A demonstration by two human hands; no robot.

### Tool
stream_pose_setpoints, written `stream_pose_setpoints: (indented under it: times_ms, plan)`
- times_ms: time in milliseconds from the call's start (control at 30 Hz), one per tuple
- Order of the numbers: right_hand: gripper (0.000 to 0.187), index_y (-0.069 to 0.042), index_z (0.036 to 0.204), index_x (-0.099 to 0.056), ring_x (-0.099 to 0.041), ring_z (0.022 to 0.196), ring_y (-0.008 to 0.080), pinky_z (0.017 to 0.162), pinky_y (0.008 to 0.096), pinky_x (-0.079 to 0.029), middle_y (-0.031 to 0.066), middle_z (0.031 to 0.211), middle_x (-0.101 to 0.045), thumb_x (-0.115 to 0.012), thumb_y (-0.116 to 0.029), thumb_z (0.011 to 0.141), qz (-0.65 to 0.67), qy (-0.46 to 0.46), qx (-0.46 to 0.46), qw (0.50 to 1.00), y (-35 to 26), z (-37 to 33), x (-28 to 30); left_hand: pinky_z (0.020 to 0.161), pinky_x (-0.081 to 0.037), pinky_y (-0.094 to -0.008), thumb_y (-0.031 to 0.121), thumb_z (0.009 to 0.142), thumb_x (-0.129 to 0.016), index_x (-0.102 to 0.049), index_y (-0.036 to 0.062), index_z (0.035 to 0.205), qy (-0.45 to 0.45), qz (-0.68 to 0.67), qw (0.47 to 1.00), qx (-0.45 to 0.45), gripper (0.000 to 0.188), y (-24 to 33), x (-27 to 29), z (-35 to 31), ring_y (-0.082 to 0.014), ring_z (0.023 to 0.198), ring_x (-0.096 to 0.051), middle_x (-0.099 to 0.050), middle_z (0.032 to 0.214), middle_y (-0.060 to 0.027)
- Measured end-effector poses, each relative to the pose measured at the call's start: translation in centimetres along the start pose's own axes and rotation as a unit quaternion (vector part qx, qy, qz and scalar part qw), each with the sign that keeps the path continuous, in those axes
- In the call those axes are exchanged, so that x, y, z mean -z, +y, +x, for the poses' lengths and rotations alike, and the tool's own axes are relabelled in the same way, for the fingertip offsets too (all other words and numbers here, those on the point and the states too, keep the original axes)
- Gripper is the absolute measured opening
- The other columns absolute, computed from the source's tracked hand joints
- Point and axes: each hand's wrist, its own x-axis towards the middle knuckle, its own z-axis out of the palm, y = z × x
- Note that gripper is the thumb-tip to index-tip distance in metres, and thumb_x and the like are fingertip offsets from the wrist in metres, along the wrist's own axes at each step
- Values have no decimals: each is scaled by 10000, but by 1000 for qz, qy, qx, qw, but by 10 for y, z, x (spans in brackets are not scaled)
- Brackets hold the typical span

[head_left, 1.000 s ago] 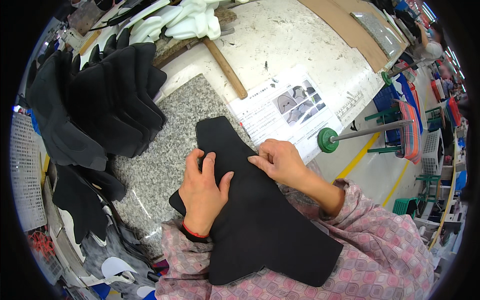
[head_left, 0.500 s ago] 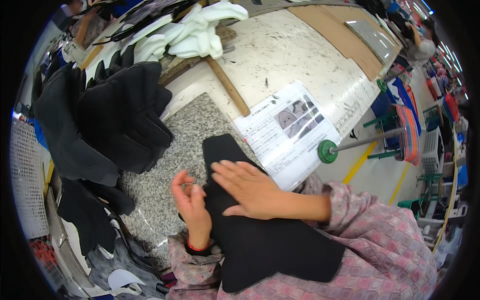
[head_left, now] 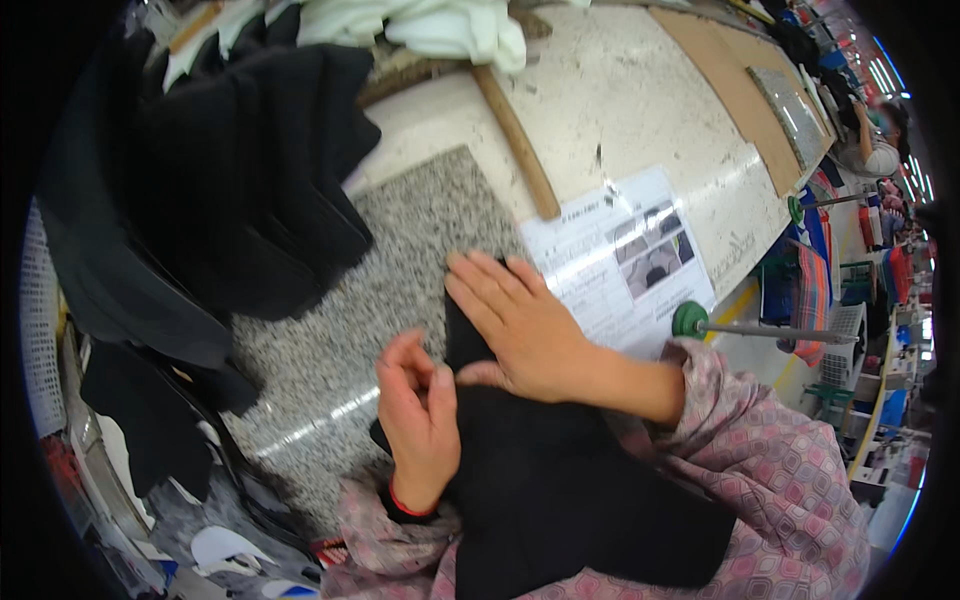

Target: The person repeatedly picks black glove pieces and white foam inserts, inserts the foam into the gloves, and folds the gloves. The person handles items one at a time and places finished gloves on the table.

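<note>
A flat black cut piece of fabric-like material [head_left: 570,480] lies partly on the speckled stone slab [head_left: 410,215] and runs down over my lap. My right hand [head_left: 525,335] rests palm down on its narrow upper end, fingers stretched out. At the piece's left edge is my left hand [head_left: 420,430], turned on its side with loosely bent fingers and the thumb apart. I see nothing in it. Left of the slab stands a bundle of black shaped pieces [head_left: 230,190], with more black pieces [head_left: 150,420] hanging below.
A hammer with a wooden handle [head_left: 515,145] lies beyond the slab, next to white shaped pieces [head_left: 450,30]. A printed sheet [head_left: 620,260] lies at the slab's right. Past it, a metal rod with a green disc [head_left: 690,320] juts out by the table edge. Grey patterned pieces [head_left: 240,520] sit lower left.
The view has shifted, so the table and slab sit differently. My right hand has moved up to the piece's narrow end, covering more of it. My left hand stays beside the piece's edge.
</note>
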Motion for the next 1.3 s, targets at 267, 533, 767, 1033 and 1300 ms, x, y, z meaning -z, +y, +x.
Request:
stream_pose_setpoints:
  times_ms: [267,533,767,1033,1300]
  plan:
    - [712,-4,1361,-403,-308,1378,318,1120,479,-212,167,1454,-373,-593,-461,849,36,114,82,989,-12,-20,13,679,-359,-212,78,932,-519,-421,5,1281,67,-29,997,20,369,-13,4,-3,-78,757,-386,-426,878,-11]
    - [657,-25,1360,-431,-314,1373,274,1120,448,-223,111,1450,-398,-458,-519,930,-26,151,160,975,2,-43,-42,708,-468,-261,146,966,-502,-576,11,1131,67,-120,985,104,226,39,29,-3,-160,906,-617,-617,977,-70]
    - [661,-31,1382,-401,-303,1380,298,1116,471,-226,122,1464,-377,-423,-526,944,-30,149,167,974,-3,-40,-27,804,-474,-381,313,643,-833,-680,98,952,66,406,814,-410,406,98,16,-165,-288,930,-567,-591,1017,-71]
    - [626,-15,1323,-471,-366,1337,304,1089,455,-282,142,1403,-454,-452,-511,941,-26,170,184,968,6,-28,-39,659,-409,-312,16,681,-724,-686,99,893,114,432,781,-436,231,71,-6,-150,-169,750,-561,-604,832,14]
    - [440,-22,1200,-586,-574,1127,181,969,321,-436,85,1227,-599,-520,-385,959,645,-30,243,724,-8,-108,106,590,-388,-351,32,569,-768,-657,73,755,110,358,861,-345,220,110,22,-103,-235,662,-538,-547,686,-32]
